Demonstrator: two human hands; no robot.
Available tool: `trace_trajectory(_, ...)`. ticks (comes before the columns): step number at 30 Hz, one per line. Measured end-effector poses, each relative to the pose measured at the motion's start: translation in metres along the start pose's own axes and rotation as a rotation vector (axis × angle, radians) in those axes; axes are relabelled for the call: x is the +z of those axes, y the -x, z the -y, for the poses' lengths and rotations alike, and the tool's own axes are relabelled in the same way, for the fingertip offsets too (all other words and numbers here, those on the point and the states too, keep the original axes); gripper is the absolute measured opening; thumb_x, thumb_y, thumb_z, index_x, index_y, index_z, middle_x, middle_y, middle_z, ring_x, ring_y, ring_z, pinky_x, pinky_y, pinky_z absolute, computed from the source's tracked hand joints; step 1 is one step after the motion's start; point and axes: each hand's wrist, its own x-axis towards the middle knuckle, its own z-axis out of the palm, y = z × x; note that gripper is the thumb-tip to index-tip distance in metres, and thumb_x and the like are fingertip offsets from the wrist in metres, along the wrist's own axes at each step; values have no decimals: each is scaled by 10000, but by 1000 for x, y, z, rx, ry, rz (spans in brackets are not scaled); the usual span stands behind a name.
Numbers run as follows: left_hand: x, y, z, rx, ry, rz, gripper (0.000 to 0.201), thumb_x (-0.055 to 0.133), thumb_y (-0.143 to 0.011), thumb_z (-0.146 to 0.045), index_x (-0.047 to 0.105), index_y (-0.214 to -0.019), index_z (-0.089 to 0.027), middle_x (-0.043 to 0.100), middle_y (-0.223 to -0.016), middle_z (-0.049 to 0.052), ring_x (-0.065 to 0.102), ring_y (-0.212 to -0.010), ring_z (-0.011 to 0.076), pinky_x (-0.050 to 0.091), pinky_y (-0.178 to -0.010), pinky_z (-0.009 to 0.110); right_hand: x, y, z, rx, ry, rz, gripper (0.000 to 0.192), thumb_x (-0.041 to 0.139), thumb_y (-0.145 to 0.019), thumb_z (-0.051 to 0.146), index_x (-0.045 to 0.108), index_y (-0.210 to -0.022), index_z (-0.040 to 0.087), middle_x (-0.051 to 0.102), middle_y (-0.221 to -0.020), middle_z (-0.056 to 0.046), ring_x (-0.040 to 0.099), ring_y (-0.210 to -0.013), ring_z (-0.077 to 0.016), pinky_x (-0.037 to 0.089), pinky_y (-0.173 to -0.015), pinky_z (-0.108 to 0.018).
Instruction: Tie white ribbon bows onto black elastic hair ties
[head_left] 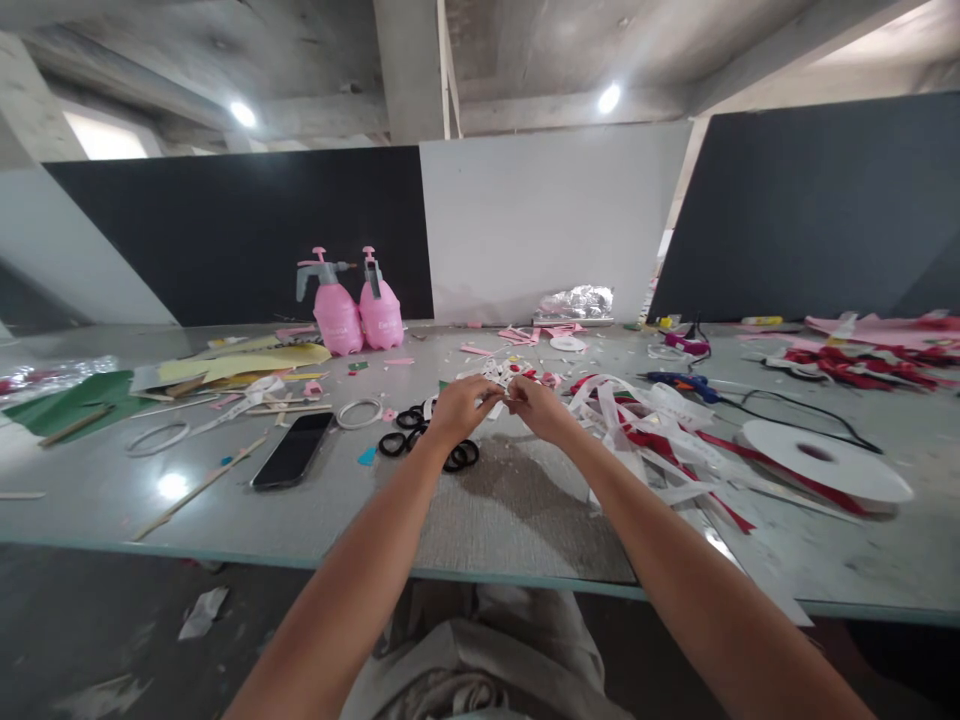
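Note:
My left hand [463, 408] and my right hand [537, 408] meet over the middle of the table, fingertips pinched close together. Whatever lies between them is too small and too hidden to name. Just beyond the fingers is a heap of small white and red scraps [517, 370]. Several black hair ties [393, 444] lie beside and partly behind my left wrist. To the right of my right hand spreads a tangle of white ribbon [679, 452] with red ribbon [731, 510] in it.
A black phone [294, 452] lies left of the hair ties. Two pink spray bottles [339, 318] stand at the back. On the right are a white ribbon spool [780, 455], a blue glue gun [684, 386] with its cord, and a red-and-white ribbon pile [862, 365].

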Motion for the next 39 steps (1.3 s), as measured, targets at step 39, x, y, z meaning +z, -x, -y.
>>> trace_trajectory(39, 15, -6, 6, -448, 798, 6, 407, 699, -698, -540, 670, -791, -144, 445, -541, -55, 408, -465, 61, 315, -493, 213, -6, 4, 16, -132, -10, -342, 185, 532, -788, 149, 688, -883, 182, 690, -843, -49, 618, -749, -159, 476, -686, -275)
